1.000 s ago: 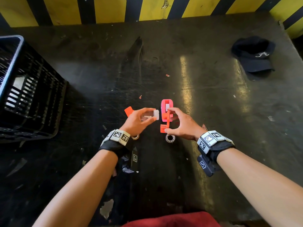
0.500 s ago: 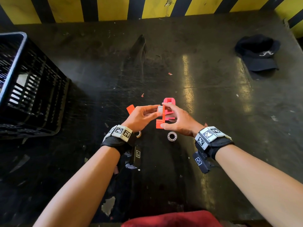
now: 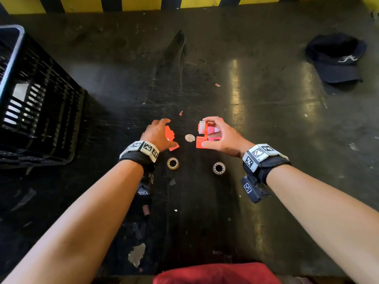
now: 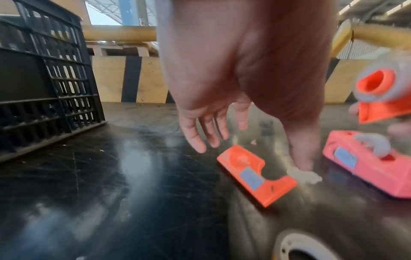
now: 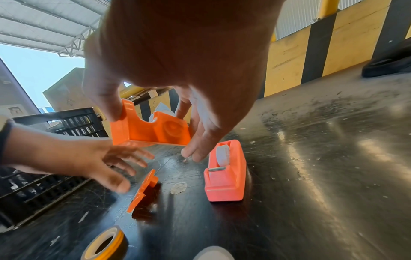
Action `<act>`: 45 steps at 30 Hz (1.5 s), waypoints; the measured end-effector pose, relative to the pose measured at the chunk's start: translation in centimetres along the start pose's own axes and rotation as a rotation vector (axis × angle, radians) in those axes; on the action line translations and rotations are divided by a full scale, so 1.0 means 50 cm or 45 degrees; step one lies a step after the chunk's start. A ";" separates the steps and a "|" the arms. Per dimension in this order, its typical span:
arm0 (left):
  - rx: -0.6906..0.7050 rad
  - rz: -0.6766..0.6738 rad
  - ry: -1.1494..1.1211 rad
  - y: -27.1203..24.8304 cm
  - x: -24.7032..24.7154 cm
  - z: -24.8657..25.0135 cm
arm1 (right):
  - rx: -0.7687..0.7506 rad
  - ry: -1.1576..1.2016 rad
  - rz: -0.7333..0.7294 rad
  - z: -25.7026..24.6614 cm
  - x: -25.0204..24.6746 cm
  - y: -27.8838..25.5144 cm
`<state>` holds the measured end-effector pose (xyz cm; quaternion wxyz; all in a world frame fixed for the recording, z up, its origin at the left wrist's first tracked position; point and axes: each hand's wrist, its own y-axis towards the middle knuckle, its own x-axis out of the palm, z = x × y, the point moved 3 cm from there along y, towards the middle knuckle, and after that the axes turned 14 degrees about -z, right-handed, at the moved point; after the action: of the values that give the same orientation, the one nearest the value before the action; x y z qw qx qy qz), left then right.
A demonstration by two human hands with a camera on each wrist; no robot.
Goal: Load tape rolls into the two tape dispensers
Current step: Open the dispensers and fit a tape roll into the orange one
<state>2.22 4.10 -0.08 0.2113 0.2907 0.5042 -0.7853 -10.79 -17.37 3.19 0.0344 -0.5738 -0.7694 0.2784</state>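
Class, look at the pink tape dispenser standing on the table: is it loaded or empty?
Loaded. The pink tape dispenser stands upright on the table with a white tape roll seated in its slot.

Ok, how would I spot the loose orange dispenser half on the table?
Start at the black crate on the left and go right to the left hand. The loose orange half lies under its fingers. Unlike the orange half in the right hand and the pink dispenser, it carries no tape.
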 end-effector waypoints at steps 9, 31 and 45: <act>-0.018 0.008 -0.063 0.033 0.041 -0.024 | 0.009 0.024 -0.040 0.003 -0.001 0.036; 0.548 -0.418 -1.047 -0.101 -0.001 0.138 | -0.094 0.103 0.039 -0.033 -0.031 -0.040; 0.575 -0.447 -0.961 -0.109 -0.006 0.142 | -0.115 0.151 0.036 -0.033 -0.031 -0.050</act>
<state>-2.68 -0.19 6.06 0.1753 -0.0659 0.2502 -0.9499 -11.78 -18.60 6.18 0.0501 -0.6010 -0.7697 0.2094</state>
